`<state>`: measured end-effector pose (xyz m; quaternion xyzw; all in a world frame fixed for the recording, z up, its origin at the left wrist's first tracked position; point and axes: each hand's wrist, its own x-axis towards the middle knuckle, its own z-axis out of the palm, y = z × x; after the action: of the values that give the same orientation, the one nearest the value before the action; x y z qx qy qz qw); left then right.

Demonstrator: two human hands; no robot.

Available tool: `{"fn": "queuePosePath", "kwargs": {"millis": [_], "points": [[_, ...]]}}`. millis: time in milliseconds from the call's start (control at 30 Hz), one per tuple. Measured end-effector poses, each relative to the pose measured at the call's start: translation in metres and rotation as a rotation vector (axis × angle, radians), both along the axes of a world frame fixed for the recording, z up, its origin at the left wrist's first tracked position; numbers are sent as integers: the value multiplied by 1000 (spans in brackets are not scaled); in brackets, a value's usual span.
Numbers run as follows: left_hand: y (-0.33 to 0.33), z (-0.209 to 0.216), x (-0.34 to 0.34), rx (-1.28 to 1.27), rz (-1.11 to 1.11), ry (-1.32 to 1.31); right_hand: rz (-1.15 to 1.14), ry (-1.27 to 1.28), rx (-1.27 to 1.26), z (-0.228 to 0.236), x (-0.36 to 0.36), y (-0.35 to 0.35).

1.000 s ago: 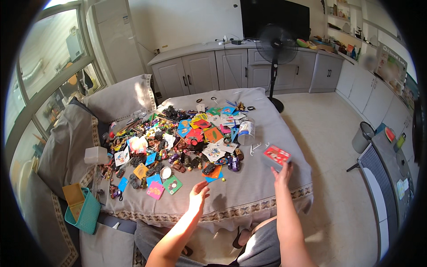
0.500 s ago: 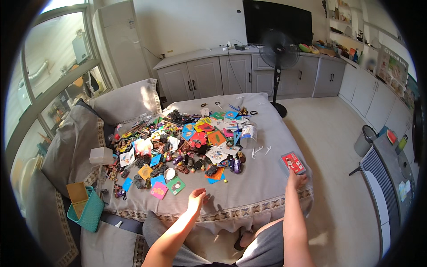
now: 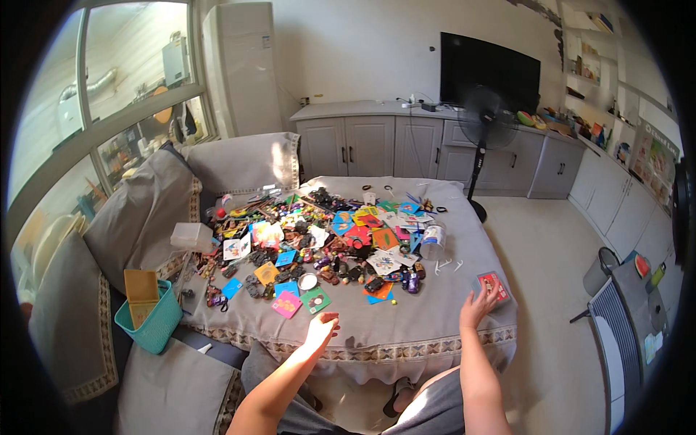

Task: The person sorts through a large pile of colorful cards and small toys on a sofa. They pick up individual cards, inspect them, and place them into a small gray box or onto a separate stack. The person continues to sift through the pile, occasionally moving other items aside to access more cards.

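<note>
At the right front corner of the covered table lies a clear flat box with a red card inside (image 3: 487,280). My right hand (image 3: 477,306) is over its near left side, fingers spread and fingertips on or just above it; contact is hard to judge. My left hand (image 3: 321,332) hovers over the table's near edge, fingers loosely bent and apart from the thumb, with nothing visible in it. Nearest to it are a green card (image 3: 316,299) and a pink card (image 3: 287,304). Beyond them spreads a heap of toy cars, beads, pens and colourful cards (image 3: 326,239).
A clear plastic jar (image 3: 433,241) and white hook-shaped pieces (image 3: 448,266) lie right of the heap. At left are a translucent tub (image 3: 191,237) and a teal basket (image 3: 150,325) holding a yellowish box. A standing fan (image 3: 478,156) is behind the table's far right corner.
The view has tilted up and turned left. My right hand's fingers have spread over the red box, which stays at the corner. My left hand remains near the table's front edge.
</note>
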<state>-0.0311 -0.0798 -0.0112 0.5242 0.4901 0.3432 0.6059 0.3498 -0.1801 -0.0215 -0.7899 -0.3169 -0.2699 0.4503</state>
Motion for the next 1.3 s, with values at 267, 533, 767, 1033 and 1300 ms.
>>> {"fn": "queuePosePath", "kwargs": {"millis": [267, 533, 767, 1033, 1300], "points": [[16, -7, -45, -7, 94, -36, 660, 170, 3, 5, -109, 67], [55, -23, -91, -10, 111, 54, 1083, 617, -199, 4, -204, 144], [95, -20, -124, 352, 403, 607, 904, 416, -649, -19, -267, 180], [117, -36, -104, 214, 415, 547, 913, 339, -791, -23, -278, 191], [134, -55, -98, 315, 639, 340, 953, 514, -792, -9, -259, 193]]}}
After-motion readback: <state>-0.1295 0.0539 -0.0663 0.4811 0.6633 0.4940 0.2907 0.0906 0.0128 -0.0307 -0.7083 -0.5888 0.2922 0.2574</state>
